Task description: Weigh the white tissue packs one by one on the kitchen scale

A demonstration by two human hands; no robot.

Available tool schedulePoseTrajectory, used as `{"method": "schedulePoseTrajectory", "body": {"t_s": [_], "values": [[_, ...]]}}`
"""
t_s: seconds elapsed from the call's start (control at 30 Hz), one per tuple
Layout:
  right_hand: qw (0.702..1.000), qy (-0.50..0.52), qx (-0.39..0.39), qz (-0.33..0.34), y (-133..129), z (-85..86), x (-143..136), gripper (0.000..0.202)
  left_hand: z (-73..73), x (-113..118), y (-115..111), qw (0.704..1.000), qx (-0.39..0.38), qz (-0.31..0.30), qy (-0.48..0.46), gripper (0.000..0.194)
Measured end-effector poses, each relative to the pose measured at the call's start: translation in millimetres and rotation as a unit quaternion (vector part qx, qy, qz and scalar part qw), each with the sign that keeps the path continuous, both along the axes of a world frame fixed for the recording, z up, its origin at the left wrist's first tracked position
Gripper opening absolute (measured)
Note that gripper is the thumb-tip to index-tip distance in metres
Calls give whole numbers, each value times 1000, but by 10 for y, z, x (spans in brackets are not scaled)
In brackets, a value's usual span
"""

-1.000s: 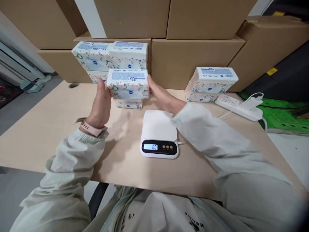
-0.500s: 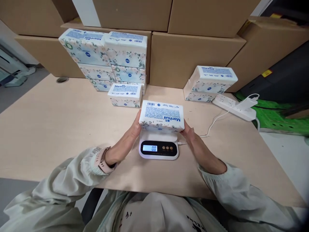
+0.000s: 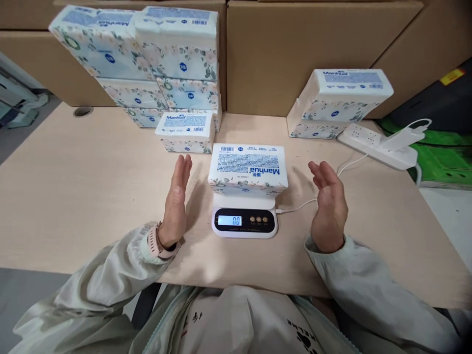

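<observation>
A floral pack of tissues (image 3: 248, 169) marked Manhua rests on the white digital scale (image 3: 245, 223), whose lit display reads 0.0. My left hand (image 3: 177, 204) is held to the left of the pack, apart from it, fingers stretched out and holding nothing. To the pack's right, my right hand (image 3: 329, 206) is raised with its palm turned inward, also open and touching nothing. Another tissue pack (image 3: 186, 132) lies on the table just beyond my left hand, in front of a stack of similar packs (image 3: 140, 64).
Two stacked tissue packs (image 3: 339, 105) stand at the back right, beside a white power strip (image 3: 379, 145). A white cable (image 3: 300, 205) runs from the scale toward that strip. Cardboard boxes (image 3: 295, 54) line the table's back. A green crate (image 3: 442, 164) is beyond the right edge.
Both hands have let go of the tissue pack on the scale and moved apart, left and right. The display still reads 0.0. The camera view has shifted closer.
</observation>
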State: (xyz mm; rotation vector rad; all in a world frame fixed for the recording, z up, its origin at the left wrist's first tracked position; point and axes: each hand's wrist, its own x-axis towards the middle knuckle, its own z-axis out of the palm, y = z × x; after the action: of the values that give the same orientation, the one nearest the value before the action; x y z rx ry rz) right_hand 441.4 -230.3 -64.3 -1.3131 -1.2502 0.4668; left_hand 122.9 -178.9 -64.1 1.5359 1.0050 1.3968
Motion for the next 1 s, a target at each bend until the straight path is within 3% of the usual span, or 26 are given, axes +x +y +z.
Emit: {"method": "schedulePoseTrajectory", "body": {"t_s": [0.57,1.0], "values": [[999,-12,-22,28,-33,-27,-23,53,80,53,-9,995,-62,71,-42,41],[998,-42,5,38,-32,-45,-10,47,70,26,14,989,-94,73,-85,37]]}}
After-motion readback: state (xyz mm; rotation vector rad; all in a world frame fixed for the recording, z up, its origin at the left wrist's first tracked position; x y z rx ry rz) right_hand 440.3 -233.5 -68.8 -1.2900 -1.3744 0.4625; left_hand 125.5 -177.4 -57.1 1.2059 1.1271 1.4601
